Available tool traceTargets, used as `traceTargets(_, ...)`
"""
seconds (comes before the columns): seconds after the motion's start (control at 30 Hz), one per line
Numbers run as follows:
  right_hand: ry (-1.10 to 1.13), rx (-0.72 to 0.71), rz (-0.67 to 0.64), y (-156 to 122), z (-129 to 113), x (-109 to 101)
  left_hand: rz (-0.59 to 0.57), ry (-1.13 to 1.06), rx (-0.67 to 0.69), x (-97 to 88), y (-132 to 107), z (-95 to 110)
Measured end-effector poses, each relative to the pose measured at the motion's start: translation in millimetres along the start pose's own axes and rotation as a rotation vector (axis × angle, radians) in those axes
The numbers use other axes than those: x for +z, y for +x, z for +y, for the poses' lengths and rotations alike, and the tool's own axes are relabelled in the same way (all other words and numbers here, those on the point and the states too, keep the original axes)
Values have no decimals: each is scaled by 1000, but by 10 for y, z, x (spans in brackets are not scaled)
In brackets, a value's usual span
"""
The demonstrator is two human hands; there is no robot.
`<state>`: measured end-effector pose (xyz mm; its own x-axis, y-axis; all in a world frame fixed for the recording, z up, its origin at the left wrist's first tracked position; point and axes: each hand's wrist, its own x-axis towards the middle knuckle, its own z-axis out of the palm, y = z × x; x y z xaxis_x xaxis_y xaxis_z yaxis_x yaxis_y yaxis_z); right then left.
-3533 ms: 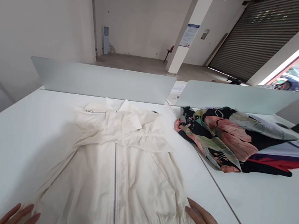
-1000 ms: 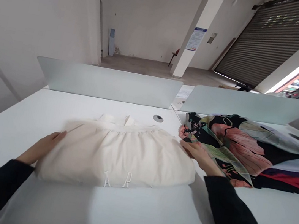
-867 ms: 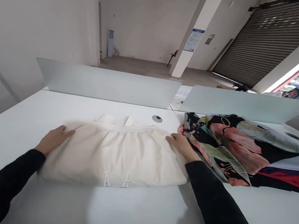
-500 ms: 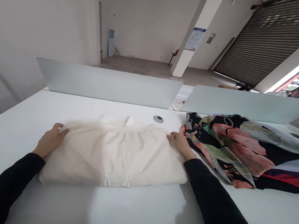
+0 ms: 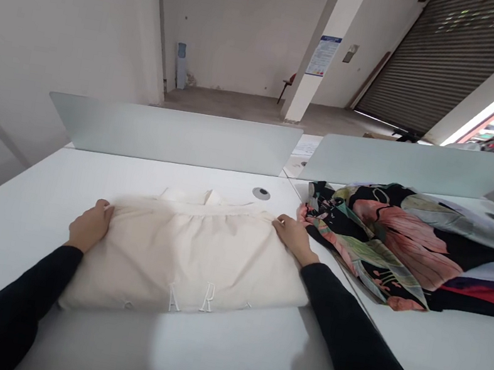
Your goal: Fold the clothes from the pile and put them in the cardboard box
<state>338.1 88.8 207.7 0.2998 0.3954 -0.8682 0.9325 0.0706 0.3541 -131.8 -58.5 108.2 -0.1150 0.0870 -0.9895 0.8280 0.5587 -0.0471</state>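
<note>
A cream garment [image 5: 200,260] lies folded on the white table [image 5: 215,364], with pale embroidered letters along its near edge. Gathers run across its far side, and a small collar-like flap stands up behind them. My left hand [image 5: 90,226] pinches the garment's far left corner, fingers closed on the cloth. At the far right corner, my right hand [image 5: 295,238] grips the fabric between thumb and fingers. The undersides of the folds are hidden.
Right of the garment lies a heap of floral and coloured clothes [image 5: 408,245]. Frosted divider panels [image 5: 179,135] stand along the table's back edge. A round cable grommet [image 5: 261,194] is set in the tabletop behind the garment.
My left hand has shifted slightly along the left corner of the garment, and the cloth there lies a little straighter. My right hand stays at its corner. The view has tilted slightly.
</note>
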Motion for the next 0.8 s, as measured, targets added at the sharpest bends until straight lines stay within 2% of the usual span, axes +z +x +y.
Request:
traceTargets(0.1,40,-12,33,-78,175,-126,202,21,129,-29,-140,-61)
traceTargets(0.17,69,21,21,-159,288,-235,304,44,291,-36,-344,-11)
traceTargets(0.2,119,55,-11,-208,326,-290,316,40,387,-32,-482,63)
traceTargets(0.27,307,133,-114,-320,346,-387,282,21,568,-7,-804,312)
traceTargets(0.37,702,221,-265,-499,246,-480,199,-9,769,79,-1274,827)
traceTargets(0.43,886,264,-346,-613,162,-501,168,-12,811,169,-1491,1131)
traceTargets(0.5,969,293,-392,-731,128,-506,130,11,798,279,-1615,1322)
traceTargets(0.57,991,319,-388,-875,168,-516,109,32,788,391,-1675,1391)
traceTargets(0.67,1073,362,-338,-1163,329,-574,113,25,853,511,-1734,1357)
traceTargets(0.8,1194,539,-291,-1607,555,-688,94,0,948,518,-1841,1313)
